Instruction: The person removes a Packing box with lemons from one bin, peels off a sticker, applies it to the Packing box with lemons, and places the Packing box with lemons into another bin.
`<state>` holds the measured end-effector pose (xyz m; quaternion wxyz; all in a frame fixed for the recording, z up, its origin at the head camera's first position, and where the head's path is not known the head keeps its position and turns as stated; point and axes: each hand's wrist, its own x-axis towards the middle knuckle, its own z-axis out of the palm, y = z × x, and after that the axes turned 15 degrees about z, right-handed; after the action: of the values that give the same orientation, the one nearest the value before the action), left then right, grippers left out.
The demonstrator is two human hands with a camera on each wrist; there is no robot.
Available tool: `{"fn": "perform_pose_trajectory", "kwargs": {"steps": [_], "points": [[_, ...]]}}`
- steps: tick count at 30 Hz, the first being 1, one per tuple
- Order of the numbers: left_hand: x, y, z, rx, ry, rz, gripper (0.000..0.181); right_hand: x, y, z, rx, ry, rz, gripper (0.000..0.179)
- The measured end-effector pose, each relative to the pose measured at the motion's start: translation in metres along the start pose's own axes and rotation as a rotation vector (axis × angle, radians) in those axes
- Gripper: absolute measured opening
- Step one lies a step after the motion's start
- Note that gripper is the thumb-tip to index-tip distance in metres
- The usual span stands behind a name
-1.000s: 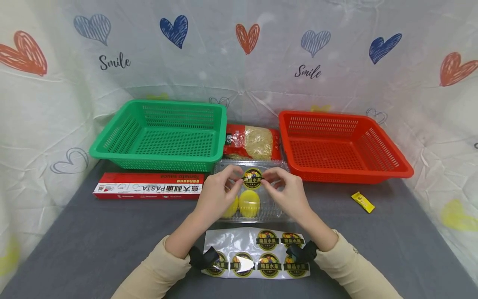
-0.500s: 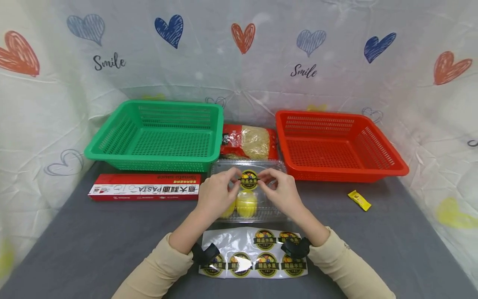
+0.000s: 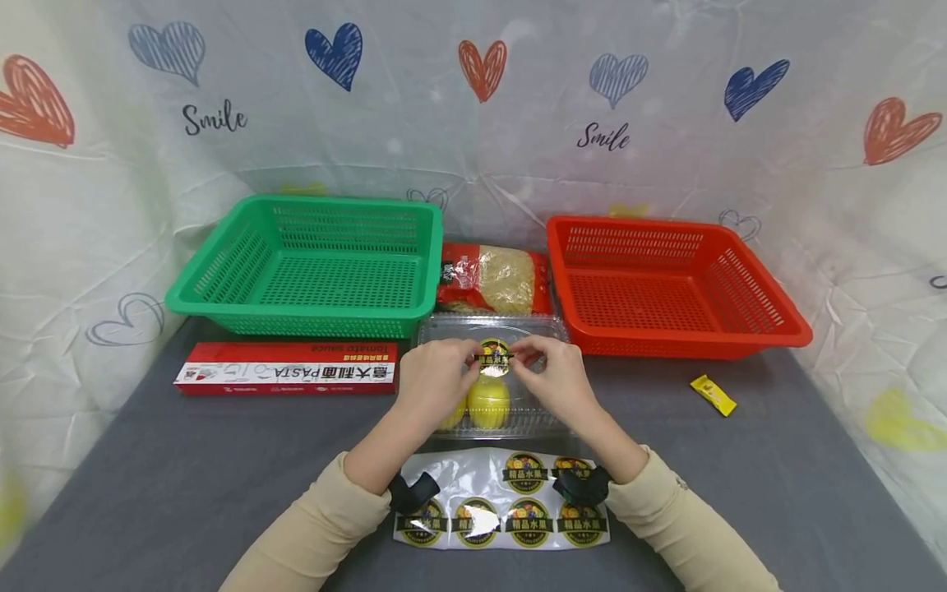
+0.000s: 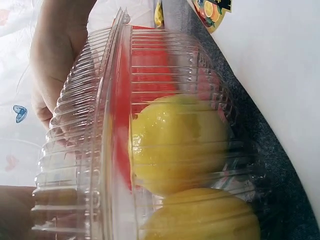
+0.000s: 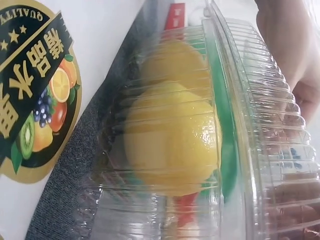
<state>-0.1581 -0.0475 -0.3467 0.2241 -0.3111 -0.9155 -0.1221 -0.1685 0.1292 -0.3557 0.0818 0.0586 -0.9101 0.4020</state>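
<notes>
Bare hands [image 3: 436, 380]; cream sleeves [image 3: 314, 522], small mark [image 3: 681, 483] on right one, possibly print; black bands [image 3: 414, 493] at wrists.

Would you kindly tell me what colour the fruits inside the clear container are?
The fruits are yellow, which shows best in the left wrist view.

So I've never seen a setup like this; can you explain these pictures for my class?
No machine here: these are a person's bare hands. The wide picture comes from a camera on the person's head, looking forward and down; the close-ups come from black wrist cameras, facing yellow fruits inside a clear container. The left hand and right hand pinch a round sticker over that container; whether they touch is unclear. On the grey surface, a sheet of stickers lies nearer the person. Farther back stand a green basket and a red basket, with a food bag between them. A red-and-white box lies to the left, a small yellow packet to the right.
</notes>
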Motion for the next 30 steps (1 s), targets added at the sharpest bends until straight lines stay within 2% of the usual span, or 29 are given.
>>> {"fn": "perform_pose_trajectory", "kwargs": {"steps": [7,10,19,22,30], "points": [[0.0018,0.0016,0.0011,0.023,-0.039,0.007,0.011,0.0005,0.0016,0.0012,-0.012,0.007,0.019,0.011],[0.0026,0.0017,0.0014,0.006,-0.066,0.004,0.011,0.0005,0.0022,0.0021,-0.016,0.002,0.023,0.011],[0.0035,-0.0021,0.0031,-0.039,-0.141,-0.047,0.013,0.0016,0.0021,0.0036,-0.094,-0.013,0.015,0.011],[0.0028,-0.0028,0.0041,-0.039,-0.140,-0.052,0.013,0.0028,0.0023,0.0022,-0.137,-0.021,0.013,0.010],[-0.0018,-0.0039,0.0079,0.006,-0.092,-0.028,0.013,0.0062,0.0014,-0.0007,-0.192,-0.064,0.019,0.008]]}}
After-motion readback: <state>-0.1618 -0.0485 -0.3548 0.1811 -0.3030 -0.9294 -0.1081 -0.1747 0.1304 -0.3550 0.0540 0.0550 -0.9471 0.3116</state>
